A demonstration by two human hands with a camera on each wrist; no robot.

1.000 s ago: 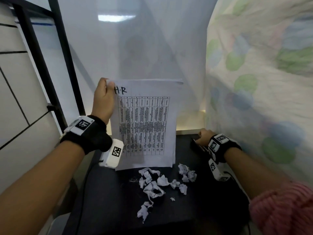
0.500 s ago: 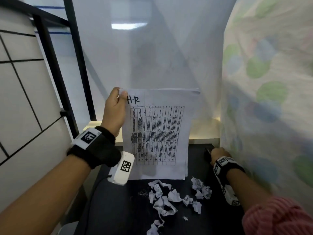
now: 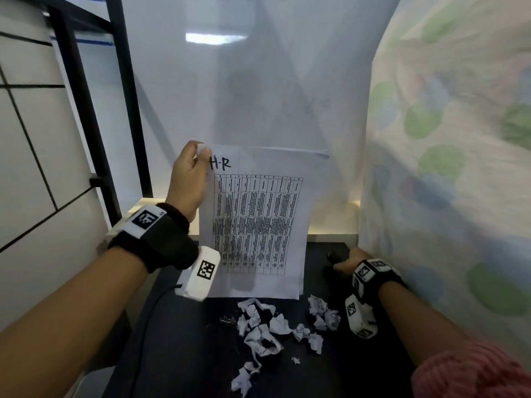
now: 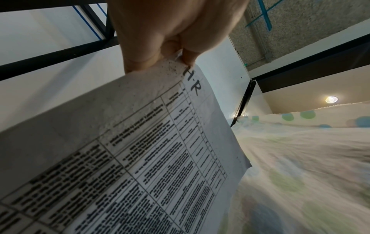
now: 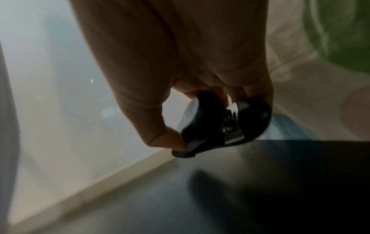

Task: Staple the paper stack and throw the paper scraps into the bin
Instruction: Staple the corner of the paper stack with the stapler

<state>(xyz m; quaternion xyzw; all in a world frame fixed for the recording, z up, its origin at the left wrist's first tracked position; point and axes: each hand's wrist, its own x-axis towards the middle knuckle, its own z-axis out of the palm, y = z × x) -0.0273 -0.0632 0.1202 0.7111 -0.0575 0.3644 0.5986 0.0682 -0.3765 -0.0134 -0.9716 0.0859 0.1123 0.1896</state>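
My left hand [image 3: 192,173] pinches the top left corner of the paper stack [image 3: 258,219], a printed table marked "H·R" standing upright on the black table [image 3: 178,354]. The left wrist view shows thumb and fingers [image 4: 140,61] clamped on that corner of the paper stack [image 4: 152,158]. At the table's back right, my right hand [image 3: 349,261] grips a black stapler [image 3: 333,256]. In the right wrist view the right hand [image 5: 200,79] curls round the black stapler [image 5: 218,121] just above the table. Several crumpled paper scraps [image 3: 267,328] lie in front of the stack.
A dotted cloth [image 3: 448,168] hangs close along the right side, next to my right arm. A white panel [image 3: 258,81] stands behind the table, a black metal frame [image 3: 86,110] at the left. No bin is in view.
The camera view has shifted, so everything sits lower in the picture. My right hand has closed round the stapler at the back right. My left hand still holds the stack upright.
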